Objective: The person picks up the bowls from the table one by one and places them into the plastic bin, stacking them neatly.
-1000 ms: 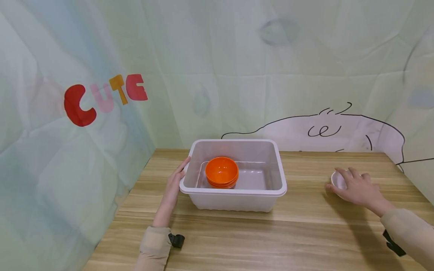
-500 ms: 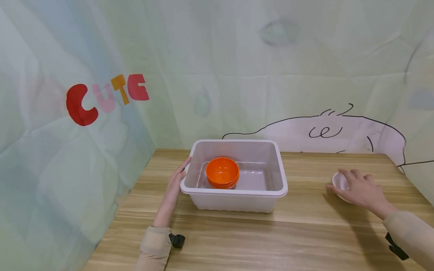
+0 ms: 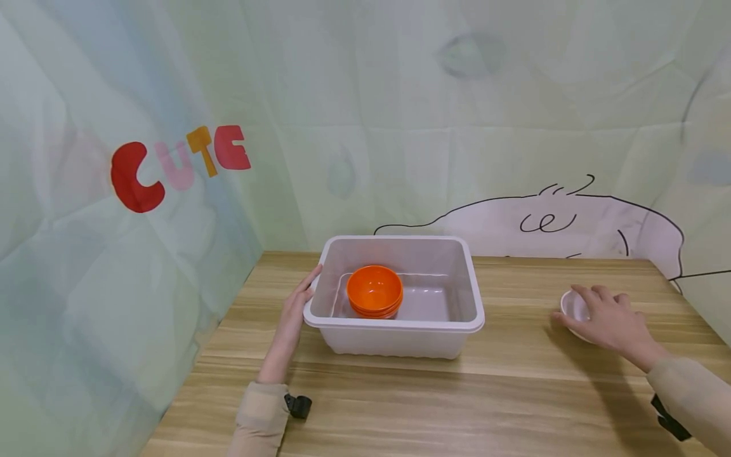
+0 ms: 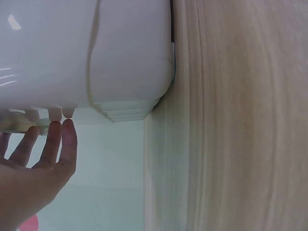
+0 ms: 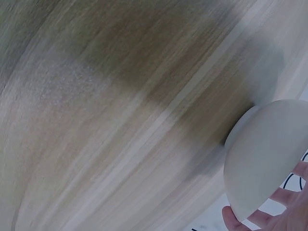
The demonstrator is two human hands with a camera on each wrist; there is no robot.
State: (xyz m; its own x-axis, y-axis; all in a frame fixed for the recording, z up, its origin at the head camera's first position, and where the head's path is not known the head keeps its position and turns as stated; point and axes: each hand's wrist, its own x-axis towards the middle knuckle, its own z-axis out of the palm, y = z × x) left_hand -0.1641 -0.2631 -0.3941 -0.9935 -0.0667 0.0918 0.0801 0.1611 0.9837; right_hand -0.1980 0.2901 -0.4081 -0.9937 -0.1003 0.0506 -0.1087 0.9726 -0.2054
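In the head view, a white rectangular plastic tub [image 3: 394, 339] stands mid-table, with a nested stack of orange bowls [image 3: 374, 289] in its left half. My left hand [image 3: 292, 311] rests against the tub's left side, fingers nearly straight; in the left wrist view the fingertips [image 4: 68, 126] touch the outer wall. Over to the right, my right hand [image 3: 613, 324] holds a small white bowl [image 3: 573, 306] by its rim, thumb at the near left and fingers across the top. Seen from the right wrist, that bowl [image 5: 267, 154] sits upright on the table, its inside hidden.
The wooden table [image 3: 400, 406] reaches back to a pale printed curtain [image 3: 354, 127], which also hangs along the left side. Black straps with small devices [image 3: 298, 406] sit at both sleeves.
The head view shifts very slightly. Both hands, the tub, the orange bowls and the white bowl keep their places.
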